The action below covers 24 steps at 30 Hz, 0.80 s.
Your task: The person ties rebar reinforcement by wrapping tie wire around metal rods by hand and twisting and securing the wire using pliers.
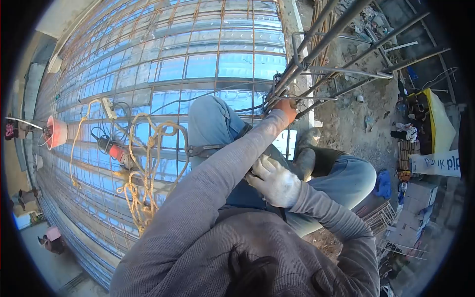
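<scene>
My left hand, bare, reaches out to the foot of a cage of steel rebar. Its fingers curl around a bar there and are partly hidden by the bars. My right hand, in a whitish work glove, is in front of my lap, just below my left forearm. The gloved fingers are bent inward, and whatever they close on is hidden. Across my left thigh lies a dark, narrow tool or strap. Rectangular stirrups cross the cage's long bars.
A rebar grid over metal decking stretches left. On it lie a red-and-black power tool, tangled rope and a cable. A reddish bucket stands farther left. Right of the slab edge, the ground lies far below, with debris and a yellow-edged tarp.
</scene>
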{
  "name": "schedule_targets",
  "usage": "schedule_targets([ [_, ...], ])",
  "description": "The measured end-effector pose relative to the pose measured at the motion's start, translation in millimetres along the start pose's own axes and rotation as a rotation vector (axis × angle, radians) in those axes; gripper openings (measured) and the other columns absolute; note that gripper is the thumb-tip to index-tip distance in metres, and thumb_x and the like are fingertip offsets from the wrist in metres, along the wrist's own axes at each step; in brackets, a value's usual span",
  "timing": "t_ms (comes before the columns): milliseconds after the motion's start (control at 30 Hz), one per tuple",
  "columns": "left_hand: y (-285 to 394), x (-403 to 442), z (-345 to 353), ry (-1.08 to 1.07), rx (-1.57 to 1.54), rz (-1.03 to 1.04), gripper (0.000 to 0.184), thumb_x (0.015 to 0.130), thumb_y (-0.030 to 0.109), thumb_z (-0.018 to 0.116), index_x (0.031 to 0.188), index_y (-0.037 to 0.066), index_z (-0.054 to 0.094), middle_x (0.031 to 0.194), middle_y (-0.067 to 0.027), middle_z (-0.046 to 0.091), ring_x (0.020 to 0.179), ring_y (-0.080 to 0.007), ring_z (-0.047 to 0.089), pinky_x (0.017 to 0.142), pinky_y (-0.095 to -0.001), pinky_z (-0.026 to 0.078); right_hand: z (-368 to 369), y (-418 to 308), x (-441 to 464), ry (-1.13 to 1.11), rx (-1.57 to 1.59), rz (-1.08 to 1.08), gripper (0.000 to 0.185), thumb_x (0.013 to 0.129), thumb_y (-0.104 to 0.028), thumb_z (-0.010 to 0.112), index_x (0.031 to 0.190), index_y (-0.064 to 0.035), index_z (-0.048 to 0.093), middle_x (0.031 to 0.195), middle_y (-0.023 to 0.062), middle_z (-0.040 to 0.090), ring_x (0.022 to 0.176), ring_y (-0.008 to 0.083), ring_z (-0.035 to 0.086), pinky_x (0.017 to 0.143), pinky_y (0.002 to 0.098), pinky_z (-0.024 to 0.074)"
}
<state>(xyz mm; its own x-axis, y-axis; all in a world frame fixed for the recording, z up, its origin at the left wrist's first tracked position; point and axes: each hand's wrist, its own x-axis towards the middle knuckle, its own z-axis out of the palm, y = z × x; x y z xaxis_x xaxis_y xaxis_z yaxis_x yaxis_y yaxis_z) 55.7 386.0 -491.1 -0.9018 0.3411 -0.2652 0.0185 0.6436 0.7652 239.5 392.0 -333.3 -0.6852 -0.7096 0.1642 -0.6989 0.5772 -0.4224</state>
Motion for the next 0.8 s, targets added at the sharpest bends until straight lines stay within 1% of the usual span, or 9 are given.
schedule_targets([
  [67, -14, 7, -2, -0.134, -0.297, -0.038, 0.024, 0.081, 0.005, 0.066, 0.100, 0.008, 0.080, 0.100, -0.0138, 0.077, 0.097, -0.0260, 0.073, 0.090, -0.0332, 0.055, 58, -17, 3, 0.150, -0.070, 0.108, 0.050, 0.078, -0.019, 0.064, 0.125, -0.0026, 0.064, 0.126, 0.0197, 0.060, 0.121, 0.0382, 0.058, 0.108, 0.0481, 0.0446],
  [267, -12, 7, -7, -0.103, -0.200, 0.110, 0.028, 0.079, -0.002, 0.067, 0.105, 0.002, 0.078, 0.100, -0.0140, 0.078, 0.093, -0.0223, 0.074, 0.087, -0.0304, 0.056, 107, 9, 27, 0.132, -0.075, 0.246, 0.041, 0.088, -0.015, 0.053, 0.126, -0.0025, 0.063, 0.128, 0.0189, 0.061, 0.128, 0.0392, 0.053, 0.113, 0.0647, 0.0328],
  [300, -14, 9, -6, -0.102, -0.197, 0.090, 0.030, 0.079, -0.003, 0.067, 0.106, 0.000, 0.078, 0.101, -0.0142, 0.078, 0.093, -0.0214, 0.075, 0.087, -0.0298, 0.056, 182, 41, 28, 0.101, -0.128, 0.214, 0.039, 0.094, -0.016, 0.049, 0.129, -0.0053, 0.061, 0.131, 0.0157, 0.061, 0.129, 0.0351, 0.052, 0.115, 0.0564, 0.0336],
  [400, -32, 22, 7, -0.080, -0.246, 0.090, 0.022, 0.080, 0.001, 0.068, 0.098, 0.005, 0.081, 0.096, -0.0140, 0.078, 0.092, -0.0238, 0.074, 0.084, -0.0308, 0.056, 146, 33, 35, 0.040, 0.245, 0.333, 0.037, 0.097, -0.020, 0.049, 0.130, -0.0074, 0.060, 0.132, 0.0125, 0.061, 0.130, 0.0311, 0.052, 0.117, 0.0452, 0.0336],
  [533, -47, 32, 14, -0.104, -0.321, 0.094, 0.023, 0.079, 0.000, 0.067, 0.098, 0.002, 0.080, 0.094, -0.0126, 0.079, 0.089, -0.0209, 0.075, 0.082, -0.0295, 0.057, 108, 32, 33, 0.083, 0.047, 0.128, 0.038, 0.093, -0.017, 0.050, 0.127, -0.0016, 0.060, 0.127, 0.0234, 0.060, 0.113, 0.0367, 0.063, 0.097, 0.0439, 0.0524],
  [633, -52, 33, 13, -0.165, -0.374, 0.133, 0.029, 0.078, -0.003, 0.066, 0.105, -0.003, 0.077, 0.098, -0.0141, 0.078, 0.091, -0.0199, 0.074, 0.083, -0.0289, 0.057, 49, 17, 10, 0.032, -0.089, 0.285, 0.035, 0.089, -0.015, 0.054, 0.119, 0.0012, 0.062, 0.117, 0.0284, 0.061, 0.099, 0.0405, 0.067, 0.085, 0.0452, 0.0569],
  [733, -41, 26, 1, -0.213, -0.348, 0.144, 0.035, 0.077, -0.007, 0.064, 0.111, -0.009, 0.073, 0.102, -0.0153, 0.078, 0.093, -0.0208, 0.074, 0.084, -0.0284, 0.058, 0, 41, -52, -0.068, -0.385, 0.258, 0.023, 0.086, -0.020, 0.058, 0.100, -0.0027, 0.065, 0.103, 0.0183, 0.065, 0.091, 0.0312, 0.068, 0.068, 0.0382, 0.0572],
  [767, -42, 27, 0, -0.221, -0.374, 0.112, 0.034, 0.077, -0.008, 0.064, 0.110, -0.008, 0.073, 0.101, -0.0148, 0.078, 0.093, -0.0209, 0.074, 0.083, -0.0283, 0.058, -40, 44, -67, -0.296, -0.392, 0.330, 0.021, 0.085, -0.022, 0.060, 0.095, -0.0054, 0.068, 0.105, 0.0150, 0.067, 0.102, 0.0303, 0.066, 0.074, 0.0377, 0.0556],
  [800, -41, 28, 2, -0.227, -0.402, 0.081, 0.034, 0.077, -0.008, 0.063, 0.110, -0.008, 0.074, 0.100, -0.0142, 0.078, 0.093, -0.0209, 0.074, 0.083, -0.0282, 0.058, -58, 56, -92, -0.248, -0.533, 0.309, 0.022, 0.085, -0.023, 0.060, 0.095, -0.0062, 0.069, 0.110, 0.0121, 0.069, 0.115, 0.0318, 0.060, 0.085, 0.0395, 0.0519],
])
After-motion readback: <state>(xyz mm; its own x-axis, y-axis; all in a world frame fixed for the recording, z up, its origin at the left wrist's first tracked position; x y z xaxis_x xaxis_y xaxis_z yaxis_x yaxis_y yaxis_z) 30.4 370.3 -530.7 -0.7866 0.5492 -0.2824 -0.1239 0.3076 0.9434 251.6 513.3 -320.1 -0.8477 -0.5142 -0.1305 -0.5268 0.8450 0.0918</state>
